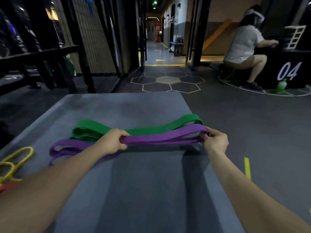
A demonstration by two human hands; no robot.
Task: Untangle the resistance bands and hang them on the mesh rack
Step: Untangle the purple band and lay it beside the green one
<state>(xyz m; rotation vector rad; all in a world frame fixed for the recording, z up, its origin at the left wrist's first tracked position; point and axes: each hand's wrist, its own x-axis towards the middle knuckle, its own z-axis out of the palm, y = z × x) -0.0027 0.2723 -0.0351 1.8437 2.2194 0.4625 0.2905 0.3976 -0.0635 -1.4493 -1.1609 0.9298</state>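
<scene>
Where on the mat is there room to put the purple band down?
Bare mat lies between the forearms, below the purple band. The far strip beyond the green band is free too. The left edge is crowded with yellow bands.

The scene is dim overall, with a cool blue-grey cast. The brightest light sits at the top centre of the frame, where small ceiling lamps (155,3) glow down the corridor (155,39), and a warm patch lights the wall at upper right. The upper left is nearly black, with little detail. Two broad, soft shadows run down the grey mat (127,105) in the lower middle, beneath the forearms. The wide-angle lens bends straight lines at the edges; the posts on the left lean inward. The whole frame is slightly soft, and the seated person (242,44) at upper right is smeared.
</scene>
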